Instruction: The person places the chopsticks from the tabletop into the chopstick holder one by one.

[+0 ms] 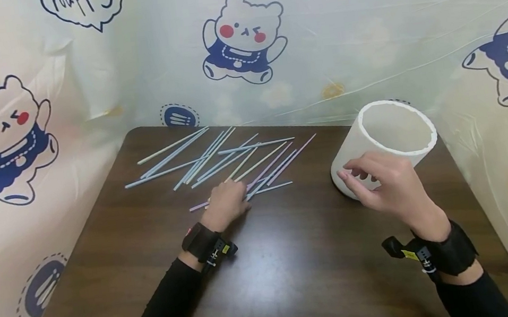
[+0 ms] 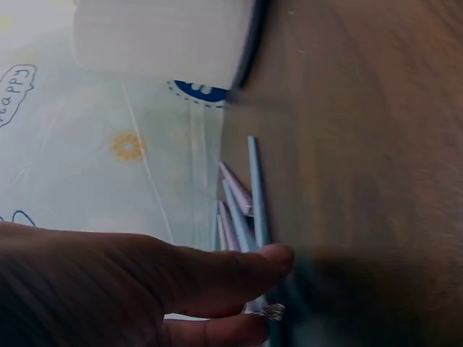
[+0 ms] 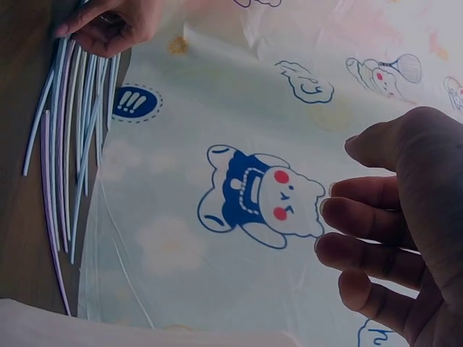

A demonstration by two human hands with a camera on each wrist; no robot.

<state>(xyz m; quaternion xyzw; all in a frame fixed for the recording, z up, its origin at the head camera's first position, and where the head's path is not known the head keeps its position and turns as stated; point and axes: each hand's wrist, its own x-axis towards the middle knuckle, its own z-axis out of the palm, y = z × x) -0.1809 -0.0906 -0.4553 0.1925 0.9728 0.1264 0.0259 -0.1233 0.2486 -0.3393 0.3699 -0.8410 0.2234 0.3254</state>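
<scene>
Brown worktop (image 1: 268, 269): left hand (image 1: 225, 205) seemingly pinches sticks (image 1: 204, 161) toward the far edge; right hand (image 1: 391, 187), fingers loosely bent, hovers beside the bin (image 1: 353, 148). Count: sticks, at least fifteen; bin, one.

Pale glare pools on the dark tabletop (image 1: 269, 274), while both wrist views are dimmer, the left softly blurred.

I have my left grip (image 1: 226, 204) near frame centre, fingers (image 2: 221, 331) bent; my right grip (image 1: 390, 186), at right, curves loosely, thumb (image 1: 358, 186) apart.
</scene>
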